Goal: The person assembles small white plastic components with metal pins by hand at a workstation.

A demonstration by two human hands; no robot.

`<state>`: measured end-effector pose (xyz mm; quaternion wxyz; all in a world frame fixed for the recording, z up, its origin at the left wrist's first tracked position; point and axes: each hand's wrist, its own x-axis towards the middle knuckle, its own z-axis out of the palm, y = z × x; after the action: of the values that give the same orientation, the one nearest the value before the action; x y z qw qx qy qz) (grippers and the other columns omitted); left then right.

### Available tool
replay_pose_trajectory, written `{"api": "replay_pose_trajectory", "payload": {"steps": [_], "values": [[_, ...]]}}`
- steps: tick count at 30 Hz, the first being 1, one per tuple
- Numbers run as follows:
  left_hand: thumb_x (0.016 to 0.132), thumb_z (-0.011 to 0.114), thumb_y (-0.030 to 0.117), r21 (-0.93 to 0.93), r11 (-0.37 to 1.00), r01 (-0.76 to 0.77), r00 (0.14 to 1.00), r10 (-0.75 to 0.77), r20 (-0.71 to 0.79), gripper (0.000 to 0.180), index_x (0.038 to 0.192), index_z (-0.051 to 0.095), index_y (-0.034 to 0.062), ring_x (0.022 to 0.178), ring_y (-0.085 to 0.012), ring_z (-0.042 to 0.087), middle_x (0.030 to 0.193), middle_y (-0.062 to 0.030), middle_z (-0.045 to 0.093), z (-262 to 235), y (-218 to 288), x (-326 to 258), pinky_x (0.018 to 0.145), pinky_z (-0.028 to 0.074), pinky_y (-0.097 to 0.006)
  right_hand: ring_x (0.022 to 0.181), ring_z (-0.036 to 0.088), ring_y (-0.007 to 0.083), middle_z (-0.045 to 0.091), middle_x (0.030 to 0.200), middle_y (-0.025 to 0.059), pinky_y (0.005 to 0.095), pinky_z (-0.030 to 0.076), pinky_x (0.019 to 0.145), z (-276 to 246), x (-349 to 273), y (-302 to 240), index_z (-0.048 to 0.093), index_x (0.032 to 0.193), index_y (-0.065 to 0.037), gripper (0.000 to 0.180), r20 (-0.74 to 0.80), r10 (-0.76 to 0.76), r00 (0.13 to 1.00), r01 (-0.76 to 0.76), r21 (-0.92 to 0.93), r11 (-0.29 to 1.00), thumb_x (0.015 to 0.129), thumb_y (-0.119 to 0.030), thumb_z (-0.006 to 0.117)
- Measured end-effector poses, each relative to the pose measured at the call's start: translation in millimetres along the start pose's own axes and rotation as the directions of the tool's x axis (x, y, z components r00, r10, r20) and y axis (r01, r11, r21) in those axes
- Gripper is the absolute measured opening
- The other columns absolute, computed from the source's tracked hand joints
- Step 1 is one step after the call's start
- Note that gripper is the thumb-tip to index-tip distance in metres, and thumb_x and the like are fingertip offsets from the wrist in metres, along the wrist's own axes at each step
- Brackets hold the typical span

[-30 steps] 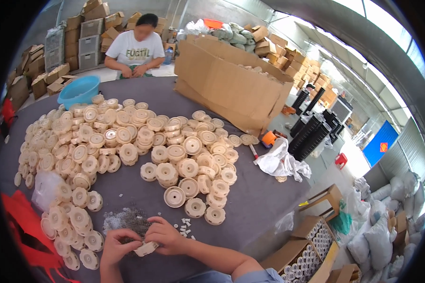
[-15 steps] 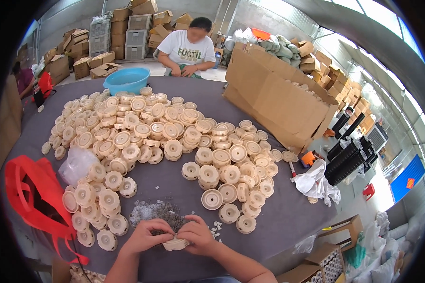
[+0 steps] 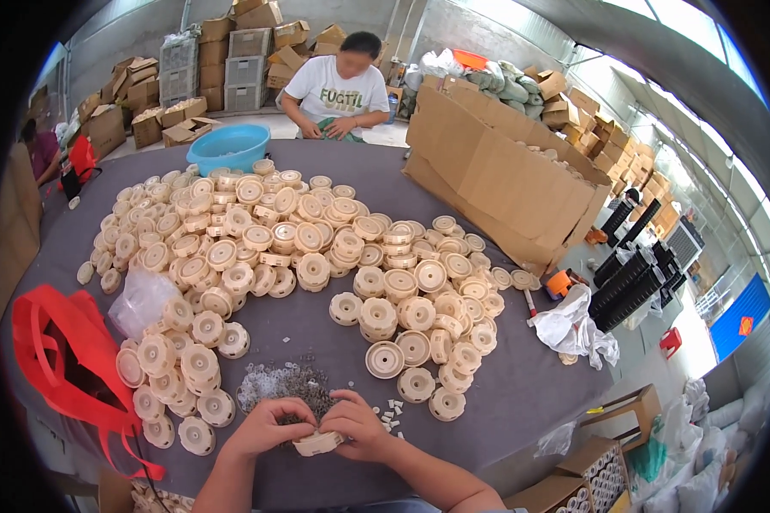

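Near the table's front edge, both my hands hold one beige round plastic part [image 3: 318, 443] with a notched rim. My left hand [image 3: 269, 426] grips its left side, thumb and fingers drawn together over its top. My right hand [image 3: 359, 429] is closed on its right side, its fingertips meeting the left ones above the middle. Anything small between the fingertips is too hidden to make out. Just beyond my hands lies a heap of tiny clear and dark grey pieces [image 3: 287, 385]. Several small white pieces [image 3: 391, 414] are scattered beside my right hand.
A large pile of similar beige round parts [image 3: 257, 231] spreads over the dark tablecloth [image 3: 522, 410]. Around it are a red bag [image 3: 64, 363], a clear plastic bag [image 3: 141, 299], a blue basin [image 3: 229, 147] and a big cardboard box [image 3: 496, 171]. Another person [image 3: 338, 94] sits across the table.
My hands stay on the same round part with almost no visible movement. The whole view has shifted very slightly. Across the table, the other person's hands have moved a little.
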<state>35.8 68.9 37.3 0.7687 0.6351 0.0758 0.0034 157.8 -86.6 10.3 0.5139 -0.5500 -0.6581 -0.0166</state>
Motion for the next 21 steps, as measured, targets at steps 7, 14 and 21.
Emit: {"api": "replay_pose_trajectory", "payload": {"steps": [7,14,21], "values": [[0.064,0.064,-0.004,0.151,0.965,-0.216,0.964,0.236,-0.125,0.009,0.072,0.064,-0.0008,0.071,-0.0137,0.057,0.076,-0.0068,0.059,4.6,-16.2,7.5,0.064,0.043,-0.023,0.082,0.055,0.0215,0.055,0.083,0.0045,0.0441,0.035,0.093,-0.8,-0.1,2.4,0.055,0.087,-0.007,0.029,-0.021,0.064,0.998,-0.059,0.180,0.982,0.061,-0.001,0.067],[0.061,0.063,-0.008,0.023,0.978,-0.208,0.967,0.209,-0.148,0.013,0.073,0.064,-0.0019,0.071,-0.0148,0.057,0.076,-0.0088,0.059,12.4,-9.6,5.6,0.064,0.044,-0.024,0.084,0.055,0.0203,0.056,0.085,0.0044,0.0454,0.031,0.095,1.9,-5.2,5.4,0.055,0.090,-0.007,0.026,-0.067,0.116,0.991,-0.088,0.330,0.940,0.066,0.000,0.063],[0.060,0.062,-0.009,-0.089,0.984,-0.154,0.982,0.142,-0.127,0.013,0.071,0.063,-0.0027,0.071,-0.0142,0.057,0.076,-0.0090,0.058,10.5,-13.1,7.9,0.062,0.044,-0.023,0.086,0.054,0.0200,0.056,0.086,0.0043,0.0452,0.030,0.096,1.8,-6.8,3.7,0.055,0.090,-0.006,0.024,-0.044,0.150,0.988,-0.122,0.383,0.916,0.069,-0.002,0.065]]}}
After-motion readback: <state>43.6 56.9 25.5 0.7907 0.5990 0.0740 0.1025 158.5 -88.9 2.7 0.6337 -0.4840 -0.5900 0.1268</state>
